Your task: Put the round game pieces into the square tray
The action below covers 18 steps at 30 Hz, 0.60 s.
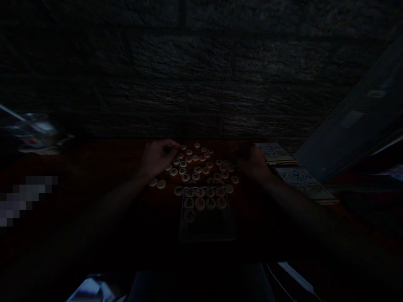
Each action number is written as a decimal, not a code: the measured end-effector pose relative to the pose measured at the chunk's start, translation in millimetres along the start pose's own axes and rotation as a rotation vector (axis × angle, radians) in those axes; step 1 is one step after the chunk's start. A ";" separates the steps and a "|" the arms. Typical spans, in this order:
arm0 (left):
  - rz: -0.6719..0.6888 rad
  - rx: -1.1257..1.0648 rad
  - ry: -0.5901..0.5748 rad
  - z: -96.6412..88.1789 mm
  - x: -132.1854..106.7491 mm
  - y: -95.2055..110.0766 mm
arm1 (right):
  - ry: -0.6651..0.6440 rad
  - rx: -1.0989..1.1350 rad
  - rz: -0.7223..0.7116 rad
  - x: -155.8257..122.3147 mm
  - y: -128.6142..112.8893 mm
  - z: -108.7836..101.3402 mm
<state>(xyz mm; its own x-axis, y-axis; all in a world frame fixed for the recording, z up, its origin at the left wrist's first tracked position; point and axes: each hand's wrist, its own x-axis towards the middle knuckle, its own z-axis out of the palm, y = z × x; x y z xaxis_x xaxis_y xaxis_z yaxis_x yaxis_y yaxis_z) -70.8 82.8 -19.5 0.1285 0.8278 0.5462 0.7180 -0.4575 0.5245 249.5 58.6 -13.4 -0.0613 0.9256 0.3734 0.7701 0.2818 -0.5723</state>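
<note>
The scene is very dark. Many round Chinese chess pieces [195, 158], with red or black characters on several, lie loose across the wooden table. My left hand [159, 158] rests at the left edge of this spread, its fingers curled together; anything inside them is hidden. On the opposite side, my right hand [252, 161] is curled as well, close to the rightmost pieces, its fingertips lost in shadow. Between my forearms sits an open box [208, 240]. Rows of pieces [200, 204] fill its far part, and one more piece [189, 216] lies at its left.
Two flat boxes [304, 182] with printed characters lie right of my right hand. A stone block wall [201, 92] rises behind the table [103, 167]. A clear container [39, 130] stands at the far left. A grey slanted panel [349, 113] is at the right.
</note>
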 end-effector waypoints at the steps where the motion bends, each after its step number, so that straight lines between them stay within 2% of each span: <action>1: 0.006 0.000 -0.004 0.4 -0.2 -0.6 | 0.001 -0.004 0.008 0.2 0.4 0.3; 9: 0.010 -0.016 -0.036 0.1 0.2 -0.1 | -0.092 -0.046 0.023 -2.0 5.3 6.0; 15: 0.106 -0.052 -0.220 3.1 -3.6 5.8 | -0.231 0.067 -0.032 -10.0 0.1 11.4; 18: 0.211 -0.022 -0.274 10.2 -1.9 9.9 | -0.265 0.077 -0.057 -11.4 -6.3 12.7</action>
<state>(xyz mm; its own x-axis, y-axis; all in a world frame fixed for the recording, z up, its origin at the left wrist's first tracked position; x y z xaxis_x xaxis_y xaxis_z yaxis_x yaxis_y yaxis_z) -57.0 80.1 -22.0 0.4534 0.7692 0.4503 0.6417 -0.6323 0.4340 237.3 49.5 -23.3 -0.2749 0.9387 0.2080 0.7105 0.3441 -0.6139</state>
